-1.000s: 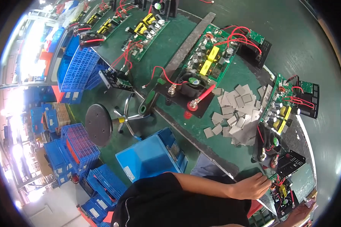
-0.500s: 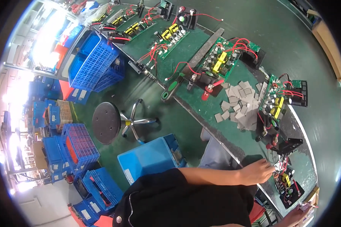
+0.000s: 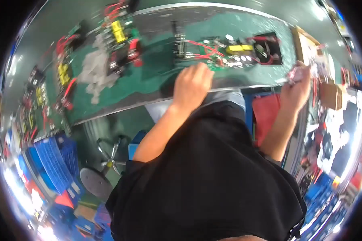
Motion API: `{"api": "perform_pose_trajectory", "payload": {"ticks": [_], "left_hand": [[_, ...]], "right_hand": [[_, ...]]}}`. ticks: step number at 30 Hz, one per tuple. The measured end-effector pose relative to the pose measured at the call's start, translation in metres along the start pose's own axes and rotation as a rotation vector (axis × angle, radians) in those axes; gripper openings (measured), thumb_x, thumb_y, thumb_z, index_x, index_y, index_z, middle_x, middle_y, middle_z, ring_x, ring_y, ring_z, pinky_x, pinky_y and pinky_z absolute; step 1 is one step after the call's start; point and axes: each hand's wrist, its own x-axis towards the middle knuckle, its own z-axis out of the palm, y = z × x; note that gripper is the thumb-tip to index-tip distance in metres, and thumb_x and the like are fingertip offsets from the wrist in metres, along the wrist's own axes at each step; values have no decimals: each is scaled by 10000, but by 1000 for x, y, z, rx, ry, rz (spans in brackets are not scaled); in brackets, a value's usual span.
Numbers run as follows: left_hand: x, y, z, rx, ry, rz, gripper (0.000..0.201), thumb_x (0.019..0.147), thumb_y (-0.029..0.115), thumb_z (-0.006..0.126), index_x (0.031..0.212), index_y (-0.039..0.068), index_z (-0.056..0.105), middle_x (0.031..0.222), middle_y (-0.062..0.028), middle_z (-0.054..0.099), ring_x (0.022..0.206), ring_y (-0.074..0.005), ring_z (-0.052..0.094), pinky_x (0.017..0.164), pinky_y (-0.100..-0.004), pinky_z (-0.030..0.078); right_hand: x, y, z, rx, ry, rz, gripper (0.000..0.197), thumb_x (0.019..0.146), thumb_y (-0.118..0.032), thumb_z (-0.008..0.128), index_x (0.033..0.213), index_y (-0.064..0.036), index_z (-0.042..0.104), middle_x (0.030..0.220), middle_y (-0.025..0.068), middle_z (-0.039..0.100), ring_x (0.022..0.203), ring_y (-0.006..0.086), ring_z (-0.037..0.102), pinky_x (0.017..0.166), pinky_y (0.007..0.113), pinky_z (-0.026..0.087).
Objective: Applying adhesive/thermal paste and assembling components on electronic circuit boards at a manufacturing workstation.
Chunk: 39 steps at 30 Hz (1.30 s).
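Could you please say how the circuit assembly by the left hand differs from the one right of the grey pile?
The front assembly, by the left hand, lies lengthwise along the bench; the other assembly, right of the grey pile, lies across it. The front assembly's black end plate is at right; the other assembly's dark end faces the near edge. Both carry yellow blocks and red wires.

Dark round stool, blue plastic crate, brown cardboard box
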Motion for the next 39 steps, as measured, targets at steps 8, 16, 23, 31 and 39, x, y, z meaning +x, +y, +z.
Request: {"api": "perform_pose_trajectory", "payload": {"ticks": [8, 16, 23, 31, 39], "left_hand": [[16, 38, 31, 105, 113, 121, 160, 815, 160, 750, 790, 85, 611, 741, -11, 482, 667, -168, 550, 581, -302, 463], [28, 46, 48, 145, 255, 134, 166, 765, 158, 787, 804, 118, 630, 790, 12, 548, 684, -167, 549, 596, -306, 461], [22, 44, 48, 122, 218, 149, 163, 767, 160, 789, 795, 116, 634, 806, 11, 562, 703, -165, 562, 597, -297, 461], [18, 44, 54, 55, 143, -12, 186, 738, 119, 824, 863, 117, 687, 846, -9, 603, 697, -196, 611, 627, -318, 498], [15, 39, 57, 38, 187, -113, 214, 736, 208, 825, 825, 145, 640, 827, -13, 586, 749, -206, 632, 679, -340, 514]], "right_hand": [[-27, 6, -31, 495, -2, 297, 228, 1031, -239, 572, 1059, -20, 629, 865, 43, 640, 662, 86, 533, 606, 220, 428], [-14, 12, -18, 431, -425, 93, 159, 979, -45, 590, 1126, 12, 613, 1042, 101, 658, 867, 187, 641, 721, 331, 517], [-16, 26, -17, 293, -500, 78, 206, 943, -44, 629, 1131, 28, 587, 1004, 109, 614, 834, 176, 614, 717, 309, 502], [-37, 23, 1, 358, -396, 131, 242, 974, -154, 643, 1093, 47, 583, 878, 132, 665, 738, 198, 637, 686, 331, 510], [-41, 30, 4, 146, -420, -37, 200, 953, -47, 645, 1108, 77, 620, 962, 129, 684, 787, 194, 662, 722, 322, 547]]}}
